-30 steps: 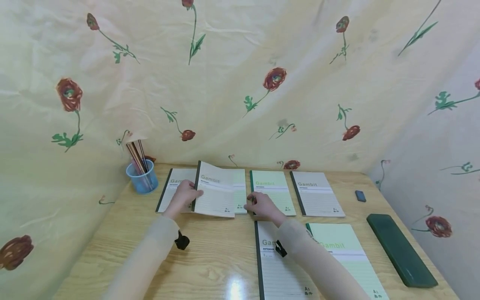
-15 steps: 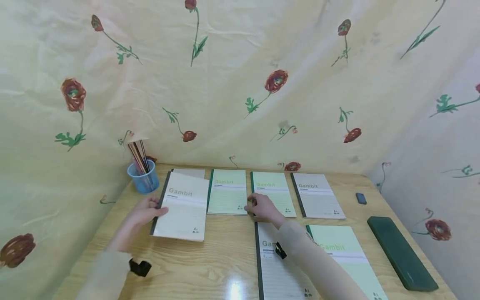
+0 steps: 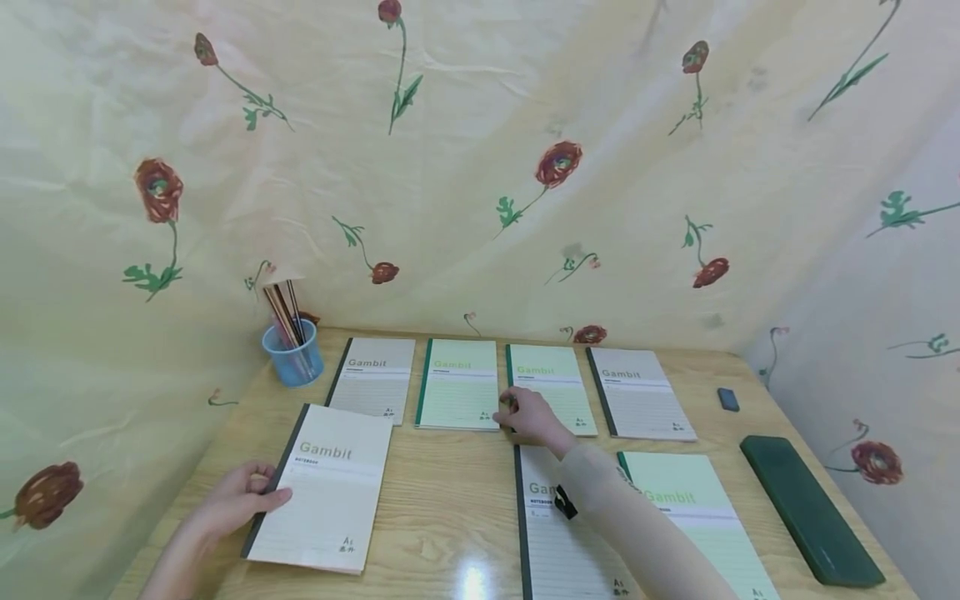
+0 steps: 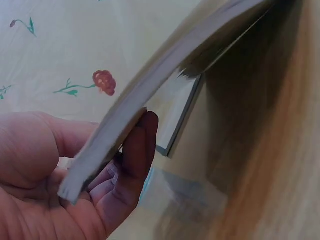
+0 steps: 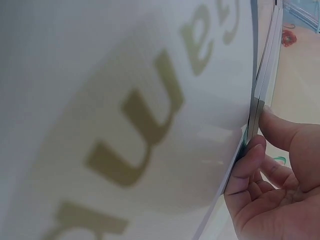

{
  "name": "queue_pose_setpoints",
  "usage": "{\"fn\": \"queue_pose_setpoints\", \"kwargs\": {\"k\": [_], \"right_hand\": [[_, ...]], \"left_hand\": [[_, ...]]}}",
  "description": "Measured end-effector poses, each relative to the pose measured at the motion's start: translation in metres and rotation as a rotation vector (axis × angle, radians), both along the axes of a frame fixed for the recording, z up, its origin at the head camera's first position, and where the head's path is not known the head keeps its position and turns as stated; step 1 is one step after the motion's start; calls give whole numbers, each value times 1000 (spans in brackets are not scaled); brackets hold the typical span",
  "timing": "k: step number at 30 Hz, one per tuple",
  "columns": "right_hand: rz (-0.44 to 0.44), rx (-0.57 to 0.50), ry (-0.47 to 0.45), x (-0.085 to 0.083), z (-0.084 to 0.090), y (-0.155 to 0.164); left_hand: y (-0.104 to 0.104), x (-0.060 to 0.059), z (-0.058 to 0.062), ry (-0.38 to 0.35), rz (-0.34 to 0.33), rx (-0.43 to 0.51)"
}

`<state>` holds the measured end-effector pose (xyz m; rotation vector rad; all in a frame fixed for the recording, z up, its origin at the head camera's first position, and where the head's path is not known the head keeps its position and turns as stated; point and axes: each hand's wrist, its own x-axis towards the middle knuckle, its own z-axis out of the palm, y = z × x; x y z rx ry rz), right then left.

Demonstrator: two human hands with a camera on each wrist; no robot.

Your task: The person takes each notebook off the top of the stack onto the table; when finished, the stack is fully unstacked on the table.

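Note:
My left hand (image 3: 238, 500) pinches a notebook (image 3: 330, 500) by its dark spine, thumb on the cover. The notebook has a white "Gambit" cover and is tilted above the left part of the table. In the left wrist view, thumb and curled fingers clasp the notebook's thick edge (image 4: 135, 100). My right hand (image 3: 528, 414) rests at the gap between two green notebooks in the back row, the left one (image 3: 457, 387) and the right one (image 3: 551, 379). Its fingers are loosely bent; in the right wrist view the thumb (image 5: 277, 130) touches a notebook edge.
A grey notebook (image 3: 372, 375) lies back left, another (image 3: 637, 392) back right. In front lie a grey notebook (image 3: 555, 550) and a green one (image 3: 697, 517), partly under the right arm. A blue cup (image 3: 292, 362) holds pencils. A dark green case (image 3: 810, 508) and small dark block (image 3: 727, 399) lie right.
My left hand has carried the notebook left and toward me, off the back row, uncovering the grey and green notebooks there. My right hand has stayed in place.

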<state>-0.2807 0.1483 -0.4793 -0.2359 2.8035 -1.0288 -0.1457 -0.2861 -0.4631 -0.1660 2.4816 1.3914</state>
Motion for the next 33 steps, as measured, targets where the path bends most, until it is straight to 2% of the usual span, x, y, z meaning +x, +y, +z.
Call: {"fn": "queue_pose_setpoints", "kwargs": {"k": [6, 11, 18, 24, 33], "right_hand": [[10, -1, 13, -2, -3, 1], [18, -10, 16, -3, -3, 2], [-2, -2, -1, -3, -4, 2], [2, -3, -1, -3, -4, 1], [10, -2, 1, -2, -3, 1]], "left_hand": [[2, 13, -13, -31, 34, -7], [5, 18, -20, -36, 33, -69], [15, 21, -18, 1, 7, -213], [20, 22, -14, -8, 8, -320], [23, 21, -15, -14, 34, -371]]}}
